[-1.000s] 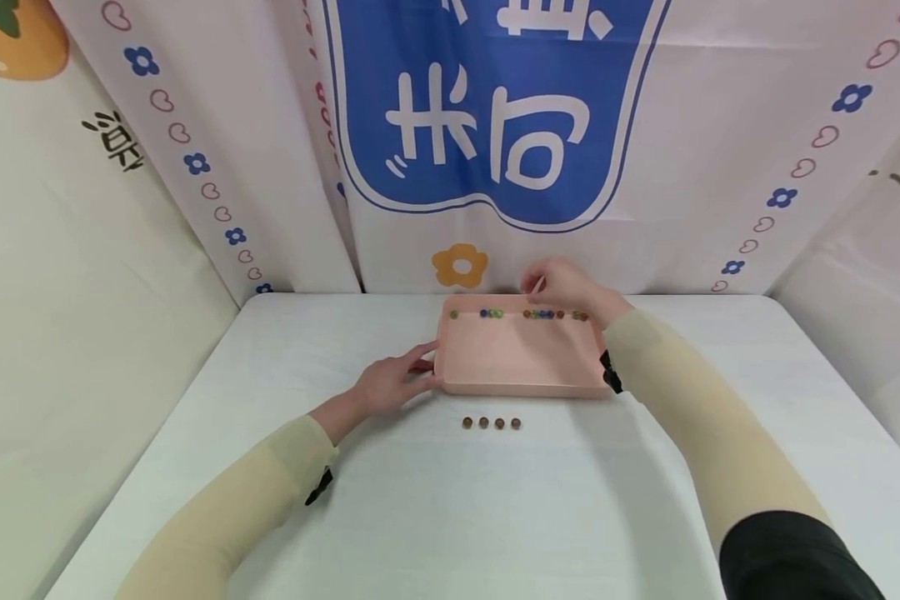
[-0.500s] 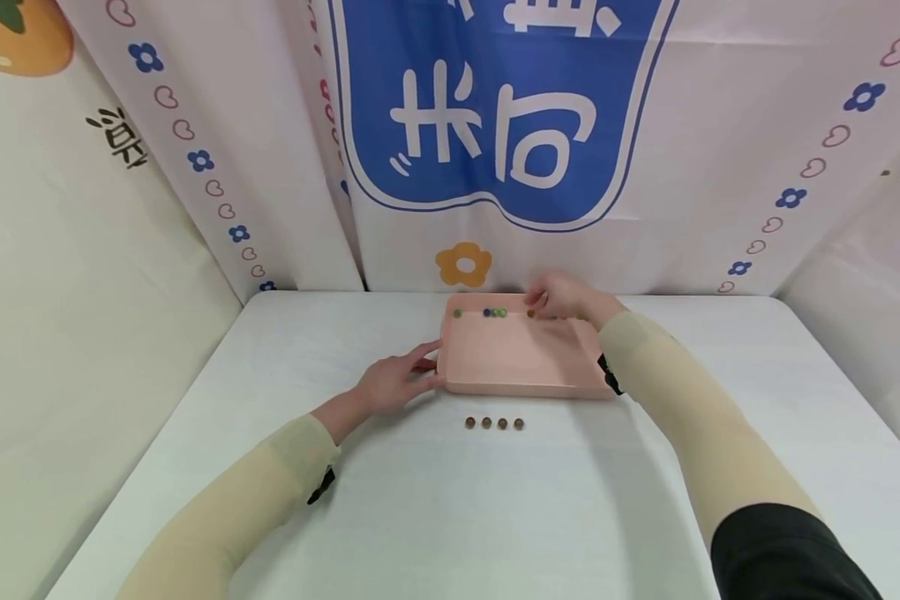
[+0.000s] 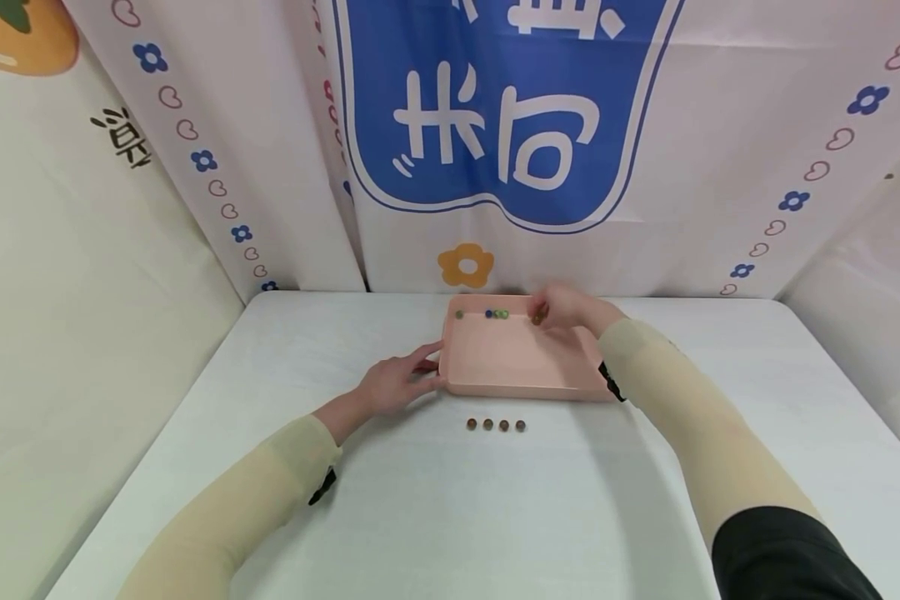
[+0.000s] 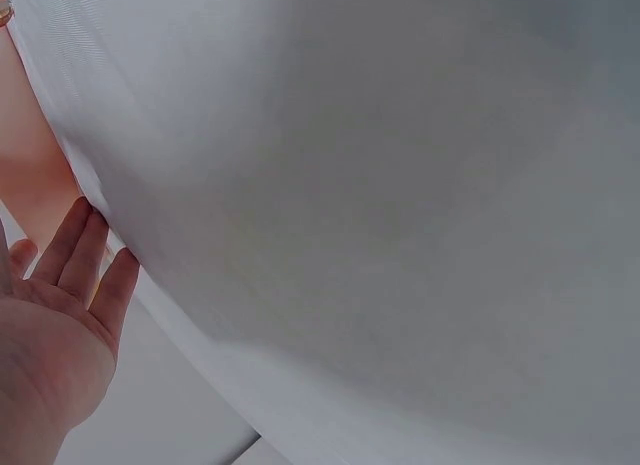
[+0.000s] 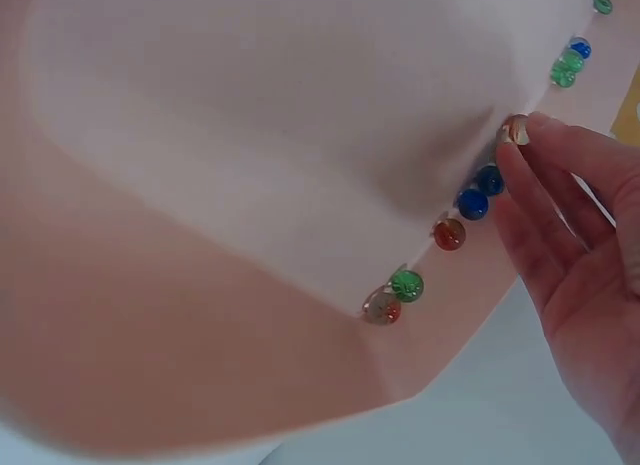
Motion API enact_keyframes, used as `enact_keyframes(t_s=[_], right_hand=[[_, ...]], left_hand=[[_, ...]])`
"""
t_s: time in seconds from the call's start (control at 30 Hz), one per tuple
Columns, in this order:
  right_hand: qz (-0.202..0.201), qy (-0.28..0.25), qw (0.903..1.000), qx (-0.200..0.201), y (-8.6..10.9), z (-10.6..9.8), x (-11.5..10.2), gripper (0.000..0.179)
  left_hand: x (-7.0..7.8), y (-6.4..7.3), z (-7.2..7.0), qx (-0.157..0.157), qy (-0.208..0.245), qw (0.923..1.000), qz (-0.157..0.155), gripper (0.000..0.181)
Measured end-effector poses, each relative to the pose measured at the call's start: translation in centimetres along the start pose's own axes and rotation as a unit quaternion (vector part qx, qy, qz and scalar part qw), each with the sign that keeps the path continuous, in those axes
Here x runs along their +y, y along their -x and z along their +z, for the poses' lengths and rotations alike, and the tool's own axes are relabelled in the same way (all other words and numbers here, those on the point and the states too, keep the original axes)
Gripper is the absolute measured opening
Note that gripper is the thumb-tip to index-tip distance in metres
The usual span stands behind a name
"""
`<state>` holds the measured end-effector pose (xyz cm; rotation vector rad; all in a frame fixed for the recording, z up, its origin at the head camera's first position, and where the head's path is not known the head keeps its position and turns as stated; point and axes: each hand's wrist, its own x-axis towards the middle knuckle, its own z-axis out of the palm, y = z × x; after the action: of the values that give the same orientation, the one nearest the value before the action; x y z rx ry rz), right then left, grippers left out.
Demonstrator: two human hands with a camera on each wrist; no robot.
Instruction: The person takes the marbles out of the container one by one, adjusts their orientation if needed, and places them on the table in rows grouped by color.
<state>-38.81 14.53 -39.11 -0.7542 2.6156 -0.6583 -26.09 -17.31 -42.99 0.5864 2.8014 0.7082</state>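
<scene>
A shallow pink tray [image 3: 521, 362] stands on the white table, glass marbles lined along its far wall. My right hand [image 3: 566, 307] is at that wall, pinching a reddish-brown marble [image 5: 514, 131] between thumb and fingertip. Beside the fingers, in the right wrist view, lie dark blue marbles [image 5: 473, 204], a red-orange marble [image 5: 450, 234], a green marble [image 5: 407, 285] and a clear reddish marble [image 5: 382, 308]. Farther along are a blue marble [image 5: 579, 48] and light green ones. My left hand [image 3: 390, 386] touches the tray's left side with fingers extended.
On the table in front of the tray, several brown marbles [image 3: 504, 425] form a spaced row. One green marble [image 3: 460, 314] lies near the tray's far left corner. A printed cloth backdrop [image 3: 390, 258] rises directly behind the table.
My right hand has come down from above the tray's far rim to the marble row and now pinches a reddish-brown marble there. My left hand has stayed at the tray's side.
</scene>
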Motion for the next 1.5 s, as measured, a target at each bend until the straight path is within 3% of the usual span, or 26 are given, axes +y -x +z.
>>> enact_keyframes(t_s=[0.3, 0.5, 0.73, 1.0, 1.3, 1.5], right_hand=[[-0.012, 0.036, 0.9991, -0.019, 0.3, 0.4, 0.2, 0.024], [-0.007, 0.06, 0.9981, -0.014, 0.3, 0.5, 0.2, 0.022], [-0.04, 0.065, 0.997, 0.013, 0.6, 0.2, 0.1, 0.012], [-0.022, 0.036, 0.999, 0.015, 1.5, -0.5, -0.6, 0.012], [-0.081, 0.026, 0.9956, 0.038, 2.6, -0.4, -0.5, 0.012], [-0.08, -0.01, 0.9951, 0.058, 4.1, -0.3, -1.8, 0.011]], left_hand=[[0.0, 0.1, 0.0, 0.004, -0.003, 1.0, 0.006, 0.069], [0.0, 0.2, 0.0, 0.003, -0.002, 1.0, 0.007, 0.069], [0.2, 0.1, 0.1, 0.003, -0.002, 1.0, 0.008, 0.069], [0.3, 0.2, -0.1, 0.003, 0.006, 1.0, 0.005, 0.07], [0.2, 0.2, 0.0, 0.002, 0.007, 1.0, 0.003, 0.07], [0.3, 0.3, -0.1, 0.001, 0.008, 1.0, 0.004, 0.069]])
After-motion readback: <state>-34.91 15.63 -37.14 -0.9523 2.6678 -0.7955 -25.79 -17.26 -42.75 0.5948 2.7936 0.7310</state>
